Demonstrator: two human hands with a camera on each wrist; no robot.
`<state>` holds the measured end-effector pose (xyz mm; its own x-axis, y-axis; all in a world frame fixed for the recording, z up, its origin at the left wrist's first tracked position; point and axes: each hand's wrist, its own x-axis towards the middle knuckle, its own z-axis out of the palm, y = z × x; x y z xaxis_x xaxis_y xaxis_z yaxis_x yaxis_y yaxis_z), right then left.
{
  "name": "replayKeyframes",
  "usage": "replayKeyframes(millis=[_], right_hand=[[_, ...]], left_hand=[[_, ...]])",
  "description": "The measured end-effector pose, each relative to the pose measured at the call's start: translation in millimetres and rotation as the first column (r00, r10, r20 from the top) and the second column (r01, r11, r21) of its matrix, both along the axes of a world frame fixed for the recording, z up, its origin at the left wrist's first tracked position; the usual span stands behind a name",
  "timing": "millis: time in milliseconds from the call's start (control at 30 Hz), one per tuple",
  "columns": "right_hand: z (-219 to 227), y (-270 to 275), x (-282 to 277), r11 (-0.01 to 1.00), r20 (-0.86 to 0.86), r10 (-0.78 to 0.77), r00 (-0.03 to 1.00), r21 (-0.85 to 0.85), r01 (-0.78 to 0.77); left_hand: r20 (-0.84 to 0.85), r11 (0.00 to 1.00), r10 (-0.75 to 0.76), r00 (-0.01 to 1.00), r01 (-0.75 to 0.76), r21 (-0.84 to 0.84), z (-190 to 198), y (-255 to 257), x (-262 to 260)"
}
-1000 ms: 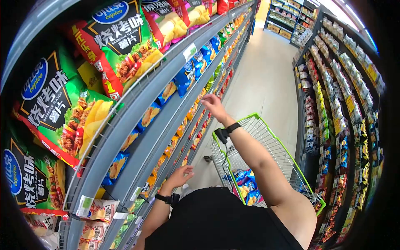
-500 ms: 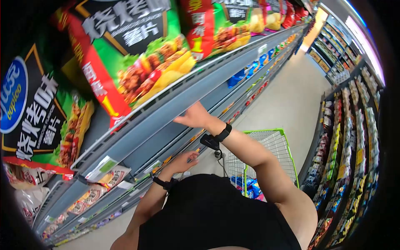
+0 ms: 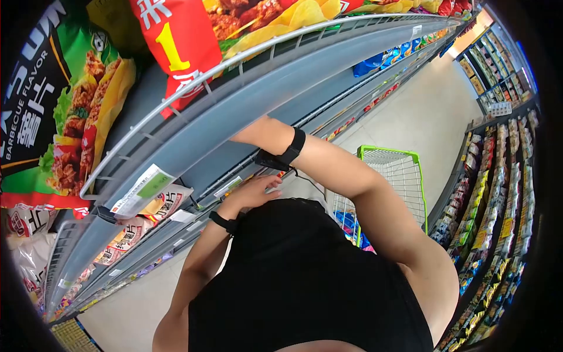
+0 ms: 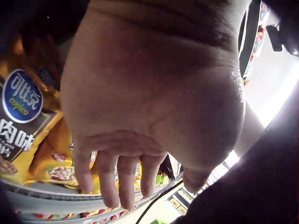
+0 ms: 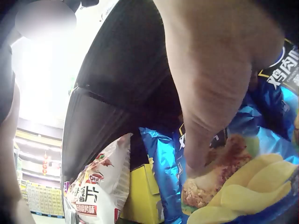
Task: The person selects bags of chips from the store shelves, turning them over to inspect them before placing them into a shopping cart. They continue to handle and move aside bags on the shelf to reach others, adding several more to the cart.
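Observation:
My right hand (image 3: pixel 258 134) reaches in under the top shelf (image 3: pixel 217 117), its fingers out of sight in the head view. In the right wrist view, the thumb lies against the front of a blue potato chip bag (image 5: pixel 247 191) printed with fried chicken and chips; I cannot tell how the other fingers lie. Another blue bag (image 5: pixel 159 158) stands just left of it. My left hand (image 3: pixel 255 192) hangs before the lower shelves, fingers loosely extended and holding nothing. Beside it in the left wrist view are yellow chip bags (image 4: pixel 51 144).
Large green and black barbecue-flavour chip bags (image 3: pixel 88 117) stand behind a wire rail (image 3: pixel 258 53) above the right hand. A white chip bag (image 5: pixel 105 182) and a yellow box (image 5: pixel 142 193) sit beside the blue bags. A green-rimmed shopping cart (image 3: pixel 416 155) stands in the aisle.
My right hand has moved from above the cart leftward to the shelf, and in beneath its upper ledge. The view has shifted closer to the shelf. The left hand still hangs loose near the body.

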<state>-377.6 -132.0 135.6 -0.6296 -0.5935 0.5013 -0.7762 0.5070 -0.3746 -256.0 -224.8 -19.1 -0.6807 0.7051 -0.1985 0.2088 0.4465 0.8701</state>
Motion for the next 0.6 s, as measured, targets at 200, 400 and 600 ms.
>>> replayKeyframes(millis=[200,400,600], right_hand=[[-4,14,17,0.997,-0.190,0.075,0.979,0.011,-0.074],[11,64,58,0.977,-0.213,-0.086,0.973,-0.210,0.040],[-17,148,75,0.738,0.079,-0.205,0.976,-0.643,0.207]], left_hand=[[-0.004,0.993,0.109,0.994,-0.109,0.048,-4,-8,5],[0.011,0.951,0.262,0.965,-0.261,0.165,12,7,10],[0.102,0.941,0.237,0.966,-0.255,0.222,1,44,3]])
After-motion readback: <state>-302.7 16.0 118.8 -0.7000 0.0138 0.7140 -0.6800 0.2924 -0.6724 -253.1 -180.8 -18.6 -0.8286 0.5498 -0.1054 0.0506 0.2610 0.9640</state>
